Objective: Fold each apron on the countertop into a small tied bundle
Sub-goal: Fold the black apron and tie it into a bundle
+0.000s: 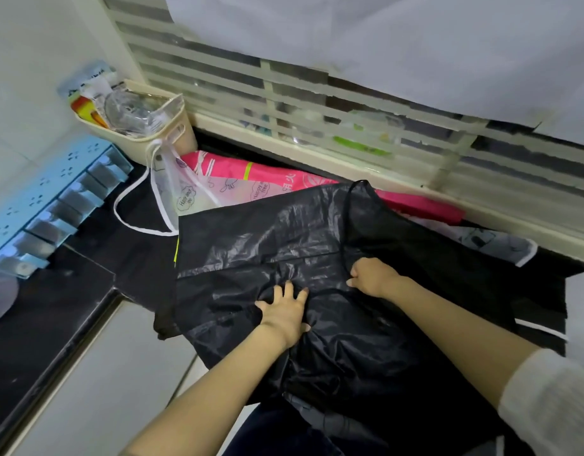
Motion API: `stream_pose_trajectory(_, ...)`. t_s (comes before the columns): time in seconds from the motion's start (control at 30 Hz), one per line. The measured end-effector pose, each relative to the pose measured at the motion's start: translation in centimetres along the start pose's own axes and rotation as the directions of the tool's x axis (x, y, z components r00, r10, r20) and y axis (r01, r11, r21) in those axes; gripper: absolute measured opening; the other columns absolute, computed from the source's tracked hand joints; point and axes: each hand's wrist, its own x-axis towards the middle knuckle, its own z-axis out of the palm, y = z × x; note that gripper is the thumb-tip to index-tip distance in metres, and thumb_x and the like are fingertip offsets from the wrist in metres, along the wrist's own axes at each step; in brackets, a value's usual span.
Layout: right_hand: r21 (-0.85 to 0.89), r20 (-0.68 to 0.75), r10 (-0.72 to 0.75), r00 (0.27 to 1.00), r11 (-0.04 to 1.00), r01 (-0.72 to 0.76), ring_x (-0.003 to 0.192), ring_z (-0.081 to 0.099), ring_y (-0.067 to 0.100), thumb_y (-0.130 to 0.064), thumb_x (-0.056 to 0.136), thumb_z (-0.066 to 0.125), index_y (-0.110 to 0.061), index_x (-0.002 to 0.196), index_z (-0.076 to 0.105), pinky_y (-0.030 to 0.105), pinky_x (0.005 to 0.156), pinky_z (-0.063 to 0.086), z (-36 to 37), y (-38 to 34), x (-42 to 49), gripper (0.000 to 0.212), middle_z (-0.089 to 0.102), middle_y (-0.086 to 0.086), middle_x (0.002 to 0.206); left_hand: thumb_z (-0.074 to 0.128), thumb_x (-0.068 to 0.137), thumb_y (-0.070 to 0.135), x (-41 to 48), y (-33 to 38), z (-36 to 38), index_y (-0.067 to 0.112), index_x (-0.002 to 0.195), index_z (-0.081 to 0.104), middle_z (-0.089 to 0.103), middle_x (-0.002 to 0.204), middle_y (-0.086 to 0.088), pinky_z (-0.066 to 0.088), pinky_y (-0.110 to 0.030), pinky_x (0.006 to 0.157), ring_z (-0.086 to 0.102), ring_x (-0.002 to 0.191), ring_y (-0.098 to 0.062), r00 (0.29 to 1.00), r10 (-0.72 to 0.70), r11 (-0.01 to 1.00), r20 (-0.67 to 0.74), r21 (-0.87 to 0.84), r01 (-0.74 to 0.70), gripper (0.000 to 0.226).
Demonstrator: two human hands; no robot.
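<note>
Left grip (284,311) lies palm down with fingers spread and straight, pressing flat on the black apron (251,245). Its bare forearm reaches up from the bottom edge. Right grip (373,276), just beside it and a little farther forward, has knuckles up and fingers curled under, closed on the apron's thin strap (345,232). Its forearm is bare, with a pale sleeve (547,406) bunched near the elbow.

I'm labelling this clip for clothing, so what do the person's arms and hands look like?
Both hands are bare: the left hand and right hand show no gloves, rings or watch. The left forearm is uncovered to the frame edge. The right arm wears a white sleeve pushed up the forearm.
</note>
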Motion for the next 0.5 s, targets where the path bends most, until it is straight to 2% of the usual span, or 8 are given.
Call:
stream_pose_trajectory(0.1, 0.009, -0.173, -0.127, 0.977, 0.991, 0.130, 0.082, 0.057, 0.027, -0.021, 0.093, 0.058, -0.009, 0.068, 0.050, 0.030, 0.070, 0.044, -3.4, -1.4, -0.3, 0.029, 0.056, 0.009, 0.078, 0.055, 0.094, 0.034, 0.2, 0.0, -0.1, 0.023, 0.151, 0.007, -0.001, 0.156, -0.012, 0.021, -0.066, 0.106, 0.000, 0.143, -0.035, 1.000, -0.004, 1.000, -0.003, 0.005, 0.004, 0.075)
stream_pose_trajectory(0.2, 0.305, -0.425, -0.170, 0.889, 0.898, 0.318, 0.079, 0.062, 0.031, -0.008, 0.092, 0.056, 0.001, 0.093, 0.060, 0.040, 0.077, 0.051, -7.7, -3.1, -0.2, 0.009, 0.063, 0.017, 0.082, 0.058, 0.092, 0.032, 0.4, 0.2, -0.4, 0.021, 0.150, 0.011, 0.003, 0.154, -0.013, 0.023, -0.068, 0.105, 0.003, 0.142, -0.035, 1.000, -0.003, 1.000, -0.007, -0.005, 0.003, 0.075)
stream_pose_trajectory(0.23, 0.326, -0.498, -0.185, 0.847, 0.865, 0.381, 0.086, 0.062, 0.030, -0.006, 0.092, 0.055, -0.001, 0.103, 0.059, 0.040, 0.083, 0.050, -9.0, -3.5, -0.3, 0.012, 0.064, 0.018, 0.091, 0.058, 0.092, 0.032, 0.5, 0.2, -0.5, 0.020, 0.150, 0.012, 0.003, 0.153, -0.013, 0.023, -0.068, 0.104, 0.003, 0.142, -0.035, 1.000, -0.004, 1.000, -0.005, -0.004, 0.004, 0.075)
stream_pose_trajectory(0.27, 0.279, -0.542, -0.211, 0.813, 0.868, 0.411, 0.105, 0.058, 0.030, -0.007, 0.093, 0.054, -0.002, 0.120, 0.054, 0.038, 0.095, 0.045, -10.1, -4.0, -0.7, 0.027, 0.061, 0.019, 0.113, 0.058, 0.092, 0.031, 0.5, 0.2, -0.5, 0.020, 0.150, 0.012, 0.003, 0.153, -0.013, 0.023, -0.068, 0.104, 0.003, 0.142, -0.035, 1.000, -0.003, 1.000, 0.000, 0.000, 0.003, 0.075)
stream_pose_trajectory(0.3, 0.193, -0.552, -0.260, 0.792, 0.884, 0.425, 0.125, 0.047, 0.028, -0.010, 0.094, 0.054, -0.003, 0.137, 0.041, 0.035, 0.106, 0.036, -10.6, -4.5, -1.2, 0.046, 0.048, 0.017, 0.137, 0.058, 0.092, 0.031, 0.5, 0.3, -0.6, 0.020, 0.150, 0.011, 0.003, 0.153, -0.013, 0.023, -0.068, 0.104, 0.003, 0.142, -0.036, 1.000, -0.003, 1.000, 0.006, 0.004, 0.003, 0.075)
stream_pose_trajectory(0.37, 0.102, -0.553, -0.322, 0.768, 0.889, 0.447, 0.142, 0.024, 0.023, -0.016, 0.095, 0.054, -0.008, 0.151, 0.014, 0.031, 0.113, 0.022, -10.2, -5.2, -2.6, 0.069, 0.016, 0.009, 0.157, 0.058, 0.092, 0.031, 0.4, 0.4, -0.7, 0.020, 0.149, 0.011, 0.003, 0.153, -0.013, 0.023, -0.068, 0.104, 0.003, 0.142, -0.036, 1.000, 0.000, 1.000, 0.008, 0.006, 0.000, 0.075)
stream_pose_trajectory(0.43, 0.081, -0.541, -0.358, 0.761, 0.879, 0.470, 0.140, 0.027, 0.023, -0.022, 0.095, 0.054, -0.012, 0.151, 0.011, 0.033, 0.110, 0.027, -8.1, -5.1, -4.1, 0.072, 0.012, 0.005, 0.158, 0.058, 0.092, 0.032, 0.5, 0.4, -0.8, 0.020, 0.150, 0.011, 0.002, 0.154, -0.013, 0.023, -0.068, 0.105, 0.003, 0.142, -0.035, 1.000, 0.004, 1.000, 0.004, 0.003, -0.004, 0.075)
stream_pose_trajectory(0.5, 0.062, -0.439, -0.372, 0.818, 0.896, 0.441, 0.132, 0.040, 0.024, -0.033, 0.094, 0.055, -0.013, 0.150, 0.016, 0.037, 0.103, 0.037, -4.9, -4.2, -5.3, 0.071, 0.017, 0.003, 0.155, 0.058, 0.092, 0.034, 0.4, 0.2, -0.8, 0.022, 0.150, 0.011, 0.001, 0.155, -0.012, 0.023, -0.067, 0.105, 0.003, 0.142, -0.035, 1.000, 0.015, 1.000, 0.002, -0.012, -0.015, 0.076)
